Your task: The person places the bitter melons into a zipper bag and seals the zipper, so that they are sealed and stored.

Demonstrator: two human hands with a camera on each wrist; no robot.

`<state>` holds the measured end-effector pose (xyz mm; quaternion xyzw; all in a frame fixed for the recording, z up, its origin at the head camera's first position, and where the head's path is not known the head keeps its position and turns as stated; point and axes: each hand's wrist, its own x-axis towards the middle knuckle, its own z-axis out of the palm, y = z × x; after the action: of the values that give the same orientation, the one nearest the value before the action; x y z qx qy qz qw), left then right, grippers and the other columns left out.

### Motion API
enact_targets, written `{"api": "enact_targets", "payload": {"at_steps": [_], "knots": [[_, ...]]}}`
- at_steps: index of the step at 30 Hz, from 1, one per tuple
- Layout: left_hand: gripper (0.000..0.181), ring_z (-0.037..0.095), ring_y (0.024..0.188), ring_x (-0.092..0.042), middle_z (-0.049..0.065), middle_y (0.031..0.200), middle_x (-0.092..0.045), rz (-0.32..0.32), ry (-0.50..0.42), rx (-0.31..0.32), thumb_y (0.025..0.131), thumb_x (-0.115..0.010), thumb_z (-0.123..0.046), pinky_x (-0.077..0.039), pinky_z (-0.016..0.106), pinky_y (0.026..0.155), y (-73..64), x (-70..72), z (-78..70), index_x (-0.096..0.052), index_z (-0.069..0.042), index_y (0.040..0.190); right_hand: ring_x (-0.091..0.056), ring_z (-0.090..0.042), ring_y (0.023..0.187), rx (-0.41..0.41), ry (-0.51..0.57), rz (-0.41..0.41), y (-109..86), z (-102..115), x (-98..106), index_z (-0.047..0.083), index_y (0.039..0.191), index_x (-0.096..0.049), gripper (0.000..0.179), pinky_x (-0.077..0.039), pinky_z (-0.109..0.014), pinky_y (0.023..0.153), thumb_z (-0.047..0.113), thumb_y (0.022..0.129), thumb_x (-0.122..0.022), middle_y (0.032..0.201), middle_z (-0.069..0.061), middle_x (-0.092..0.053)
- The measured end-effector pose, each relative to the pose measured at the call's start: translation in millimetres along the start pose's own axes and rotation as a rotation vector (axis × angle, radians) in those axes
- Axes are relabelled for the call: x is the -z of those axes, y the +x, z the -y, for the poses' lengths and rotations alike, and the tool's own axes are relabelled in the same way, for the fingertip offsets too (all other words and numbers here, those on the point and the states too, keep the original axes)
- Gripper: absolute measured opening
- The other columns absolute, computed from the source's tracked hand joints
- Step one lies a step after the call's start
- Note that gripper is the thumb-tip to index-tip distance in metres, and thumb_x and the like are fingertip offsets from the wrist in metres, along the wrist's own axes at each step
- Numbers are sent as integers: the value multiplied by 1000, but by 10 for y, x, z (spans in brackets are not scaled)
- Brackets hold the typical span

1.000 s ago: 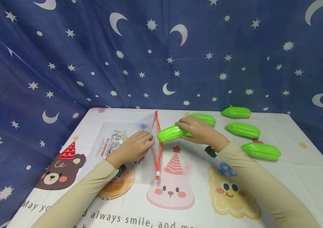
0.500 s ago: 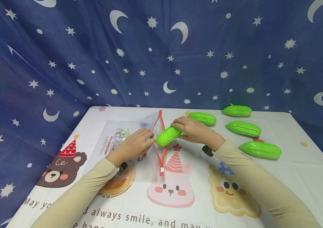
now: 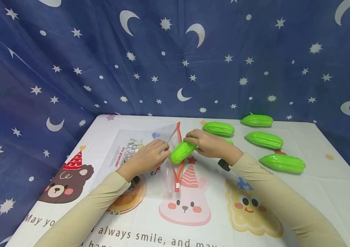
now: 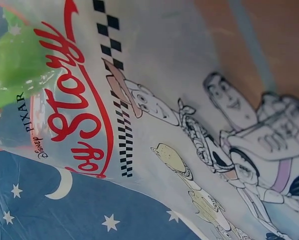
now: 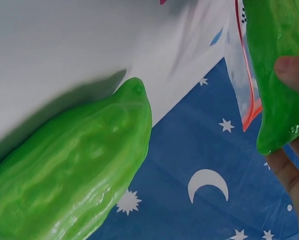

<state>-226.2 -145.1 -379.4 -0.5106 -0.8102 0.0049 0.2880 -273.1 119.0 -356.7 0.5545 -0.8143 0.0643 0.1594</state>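
Observation:
My right hand (image 3: 210, 144) grips one end of a bright green, ridged plastic bitter melon (image 3: 182, 152). The melon slants down to the left, its free end at the mouth of a clear zipper bag (image 3: 177, 181) with an orange-red zip. In the right wrist view, thumb and fingers are on opposite sides of the melon (image 5: 279, 85). My left hand (image 3: 147, 157) pinches the bag's near mouth edge and keeps it parted. Toy Story print covers the bag (image 4: 154, 100) in the left wrist view, the melon (image 4: 19, 60) showing green through the plastic; the left fingers are mostly hidden there.
Behind my right hand lies another bitter melon (image 3: 218, 128), with one more (image 3: 229, 141) partly hidden by the hand. To the right, three melons (image 3: 282, 163) lie in a column. A printed white cloth (image 3: 116, 233) covers the table; a blue star-patterned curtain (image 3: 175, 79) hangs behind.
The held melon has moved left and tilted more steeply, its free end reaching the bag's mouth. The bag's zip edge has shifted right. My left hand has moved slightly right.

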Motion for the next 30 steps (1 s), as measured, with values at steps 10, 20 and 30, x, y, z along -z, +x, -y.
{"api": "enact_targets", "payload": {"at_steps": [10,20,30], "knots": [[5,24,94,-55,7,97,-58,-15,4,-11,85,-57,-8,-45,35,95,27,11,-38,-58,-6,90,-62,-23,103,-25,-17,-44,63,40,-65,1,115,-62,45,-52,-32,92,4,72,-77,108,-9,-65],[9,23,95,-55,6,97,-58,-1,29,-3,85,-62,-9,-45,34,96,57,22,-48,-58,-8,92,-61,-22,94,-25,-49,-59,157,34,-156,6,111,-63,46,-52,-32,87,11,69,-81,104,-7,-62],[10,22,96,-56,5,97,-60,-2,40,-9,83,-64,-9,-45,33,97,63,25,-71,-59,-8,92,-62,-24,94,-31,-56,-76,229,39,-217,3,109,-63,45,-52,-34,86,12,69,-81,104,-9,-63]]}}
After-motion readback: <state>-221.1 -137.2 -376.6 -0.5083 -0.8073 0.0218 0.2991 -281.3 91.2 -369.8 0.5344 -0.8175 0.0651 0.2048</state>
